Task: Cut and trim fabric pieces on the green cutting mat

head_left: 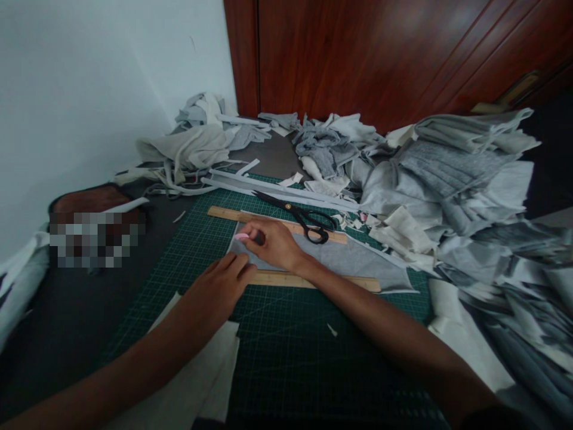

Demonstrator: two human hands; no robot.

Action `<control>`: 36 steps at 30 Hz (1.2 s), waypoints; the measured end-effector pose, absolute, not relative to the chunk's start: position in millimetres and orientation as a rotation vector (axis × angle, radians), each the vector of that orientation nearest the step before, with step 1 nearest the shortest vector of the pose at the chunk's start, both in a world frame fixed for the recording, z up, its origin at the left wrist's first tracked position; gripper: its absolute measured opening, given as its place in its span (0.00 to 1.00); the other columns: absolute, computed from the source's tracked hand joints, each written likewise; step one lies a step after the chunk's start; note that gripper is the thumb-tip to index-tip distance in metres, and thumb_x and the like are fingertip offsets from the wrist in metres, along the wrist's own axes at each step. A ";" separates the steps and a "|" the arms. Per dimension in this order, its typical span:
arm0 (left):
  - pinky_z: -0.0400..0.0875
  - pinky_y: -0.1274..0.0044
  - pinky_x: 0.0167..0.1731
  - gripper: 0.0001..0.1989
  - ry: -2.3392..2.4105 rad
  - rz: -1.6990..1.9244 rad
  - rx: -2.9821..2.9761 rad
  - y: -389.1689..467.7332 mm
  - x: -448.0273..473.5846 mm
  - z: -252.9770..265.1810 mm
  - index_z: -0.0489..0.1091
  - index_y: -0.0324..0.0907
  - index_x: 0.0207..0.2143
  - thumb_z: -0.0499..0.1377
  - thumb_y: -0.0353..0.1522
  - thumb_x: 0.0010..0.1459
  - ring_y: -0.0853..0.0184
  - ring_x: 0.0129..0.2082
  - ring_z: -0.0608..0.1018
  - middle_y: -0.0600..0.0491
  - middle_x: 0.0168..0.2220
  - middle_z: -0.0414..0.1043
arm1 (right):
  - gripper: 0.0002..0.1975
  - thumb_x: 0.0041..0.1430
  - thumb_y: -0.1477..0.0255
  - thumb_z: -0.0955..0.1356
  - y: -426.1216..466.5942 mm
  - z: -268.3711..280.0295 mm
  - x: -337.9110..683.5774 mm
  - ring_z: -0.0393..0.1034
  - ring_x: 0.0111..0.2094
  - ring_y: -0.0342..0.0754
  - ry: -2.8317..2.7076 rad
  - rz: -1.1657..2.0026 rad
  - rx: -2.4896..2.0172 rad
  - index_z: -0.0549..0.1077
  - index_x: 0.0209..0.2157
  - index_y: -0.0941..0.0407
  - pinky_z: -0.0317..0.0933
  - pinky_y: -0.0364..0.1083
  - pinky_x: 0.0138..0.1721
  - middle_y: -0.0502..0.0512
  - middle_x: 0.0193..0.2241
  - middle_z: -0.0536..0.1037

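Note:
My right hand (277, 243) is closed in a pinch on a small pink piece of tailor's chalk (242, 236), over the left end of a grey fabric piece (358, 258). Beside it, my left hand (230, 272) is bent with its fingers closed at the fabric's left edge, by the end of the near wooden ruler (313, 280); whatever its fingertips hold is hidden. A second wooden ruler (224, 213) lies along the far edge of the fabric. Black scissors (298, 210) rest across that ruler, blades pointing left.
Under everything lies a green cutting mat (277, 358). Heaps of grey and white fabric (447, 179) crowd the right and back, with more cloth (188, 146) at the back left. A brown dark-edged item (96, 200) sits at left. Pale cloth (210, 370) lies under my left forearm.

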State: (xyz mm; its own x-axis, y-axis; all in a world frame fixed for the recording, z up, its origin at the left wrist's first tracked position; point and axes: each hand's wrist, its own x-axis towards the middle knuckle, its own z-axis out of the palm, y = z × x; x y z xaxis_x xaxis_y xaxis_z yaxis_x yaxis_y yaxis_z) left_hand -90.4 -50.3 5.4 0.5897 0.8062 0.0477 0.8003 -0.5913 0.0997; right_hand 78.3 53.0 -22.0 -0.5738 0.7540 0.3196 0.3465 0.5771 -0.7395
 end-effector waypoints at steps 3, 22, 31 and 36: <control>0.77 0.67 0.48 0.13 1.337 0.158 2.709 -47.1 -97.7 -0.2 0.73 0.41 0.43 0.52 0.19 0.66 0.58 0.48 0.76 0.48 0.45 0.74 | 0.04 0.67 0.74 0.70 53.2 -21.8 79.3 0.66 0.31 0.42 -2.189 0.845 -0.878 0.77 0.37 0.56 0.58 0.44 0.36 0.49 0.32 0.78; 0.78 0.67 0.51 0.17 1.205 0.208 2.805 -30.1 -110.0 6.7 0.75 0.43 0.52 0.55 0.21 0.67 0.59 0.52 0.78 0.47 0.50 0.76 | 0.05 0.65 0.69 0.71 56.1 -19.2 94.7 0.64 0.27 0.40 -1.939 1.218 -0.882 0.77 0.40 0.55 0.56 0.42 0.29 0.45 0.27 0.74; 0.77 0.68 0.53 0.19 1.119 0.306 2.712 -23.5 -115.5 5.2 0.76 0.42 0.52 0.51 0.21 0.68 0.61 0.52 0.79 0.47 0.51 0.77 | 0.07 0.65 0.68 0.70 61.6 -15.4 103.7 0.61 0.26 0.40 -1.969 1.378 -0.803 0.77 0.39 0.57 0.54 0.42 0.28 0.44 0.25 0.70; 0.75 0.70 0.55 0.19 1.072 0.312 2.632 -18.3 -122.6 5.5 0.77 0.45 0.52 0.51 0.23 0.68 0.63 0.53 0.78 0.48 0.52 0.77 | 0.06 0.65 0.68 0.70 62.0 -13.2 111.9 0.60 0.27 0.40 -1.997 1.385 -0.837 0.77 0.39 0.56 0.53 0.43 0.29 0.44 0.25 0.68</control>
